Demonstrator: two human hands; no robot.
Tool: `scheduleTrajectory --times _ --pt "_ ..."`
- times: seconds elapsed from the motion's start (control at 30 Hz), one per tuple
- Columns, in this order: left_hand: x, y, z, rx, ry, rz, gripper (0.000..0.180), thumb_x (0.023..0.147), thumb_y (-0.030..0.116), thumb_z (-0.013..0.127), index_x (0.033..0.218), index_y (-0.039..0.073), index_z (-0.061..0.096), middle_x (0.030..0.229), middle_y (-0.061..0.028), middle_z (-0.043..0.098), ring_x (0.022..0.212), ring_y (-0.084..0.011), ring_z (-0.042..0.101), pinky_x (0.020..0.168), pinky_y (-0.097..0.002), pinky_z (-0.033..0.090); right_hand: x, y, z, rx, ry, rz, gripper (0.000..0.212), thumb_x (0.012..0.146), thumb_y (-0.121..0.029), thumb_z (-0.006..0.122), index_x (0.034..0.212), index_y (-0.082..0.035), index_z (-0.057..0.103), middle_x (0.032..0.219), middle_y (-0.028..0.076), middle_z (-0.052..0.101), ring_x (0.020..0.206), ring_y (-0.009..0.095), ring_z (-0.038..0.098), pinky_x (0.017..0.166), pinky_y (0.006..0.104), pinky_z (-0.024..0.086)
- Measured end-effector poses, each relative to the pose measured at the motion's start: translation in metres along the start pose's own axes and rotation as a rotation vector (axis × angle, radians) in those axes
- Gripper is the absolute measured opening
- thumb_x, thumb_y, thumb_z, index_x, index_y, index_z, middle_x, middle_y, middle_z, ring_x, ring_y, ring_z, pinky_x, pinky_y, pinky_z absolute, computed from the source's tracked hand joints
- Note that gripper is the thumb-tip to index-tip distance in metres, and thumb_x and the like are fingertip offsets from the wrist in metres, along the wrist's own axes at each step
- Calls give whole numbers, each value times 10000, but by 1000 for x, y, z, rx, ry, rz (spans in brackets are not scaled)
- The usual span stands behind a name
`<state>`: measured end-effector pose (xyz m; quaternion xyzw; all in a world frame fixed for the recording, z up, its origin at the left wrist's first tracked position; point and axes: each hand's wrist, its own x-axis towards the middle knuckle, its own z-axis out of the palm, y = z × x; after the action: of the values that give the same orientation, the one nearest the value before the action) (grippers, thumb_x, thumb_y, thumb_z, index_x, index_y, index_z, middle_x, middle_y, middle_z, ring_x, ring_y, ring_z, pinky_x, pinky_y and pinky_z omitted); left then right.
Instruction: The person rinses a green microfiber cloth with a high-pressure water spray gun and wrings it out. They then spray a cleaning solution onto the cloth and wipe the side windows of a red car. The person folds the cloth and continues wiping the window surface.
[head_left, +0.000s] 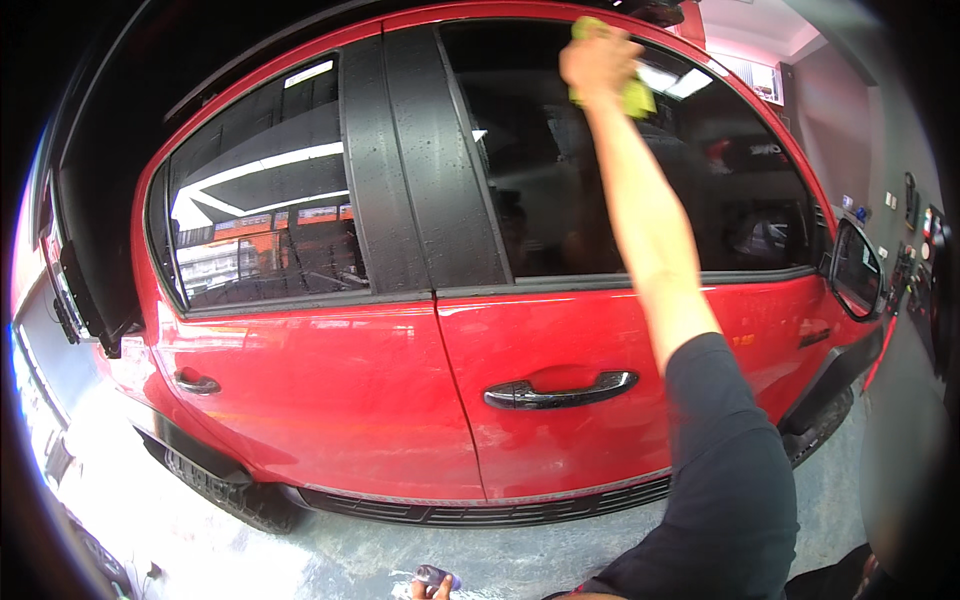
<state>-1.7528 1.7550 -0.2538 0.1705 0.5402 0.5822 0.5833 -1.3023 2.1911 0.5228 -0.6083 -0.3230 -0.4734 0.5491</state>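
My right hand [598, 66], at the end of a raised arm, is closed on a yellow-green cloth [638, 98] and presses it to the upper part of the front door's dark window [690, 190]. Low in the view, my left hand [432, 592] grips a small dark bottle [430, 575] with a purplish end. Only its fingertips show above the lower edge. Both hands are at the side of a red vehicle [330, 400]. Water drops dot the black door pillar [410, 160] left of the window.
A black and chrome door handle [560, 391] juts out below the window, and a side mirror [857, 270] sticks out at the right. Along the bottom runs a black side step [480, 513] above the wet-looking grey floor [340, 560]. Tools hang on the right wall [905, 215].
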Motion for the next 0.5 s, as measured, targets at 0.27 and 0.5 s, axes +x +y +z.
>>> scheduleTrajectory --times 0.27,0.5 --pt "-26 -8 -1 -53 185 315 457 858 -56 753 1263 83 595 1200 -176 621 1043 -280 650 823 -425 616 -27 -131 -9 363 -199 -520 408 936 -232 572 1324 -133 653 1372 147 521 1238 416 488 990 599 438" --pt "-21 -35 -54 657 180 774 457 869 110 758 1307 3 684 1399 -250 485 1277 -377 552 968 -477 561 -43 -126 -5 277 -53 -602 391 930 -195 596 1312 -214 676 1376 99 527 1206 394 509 934 584 468"
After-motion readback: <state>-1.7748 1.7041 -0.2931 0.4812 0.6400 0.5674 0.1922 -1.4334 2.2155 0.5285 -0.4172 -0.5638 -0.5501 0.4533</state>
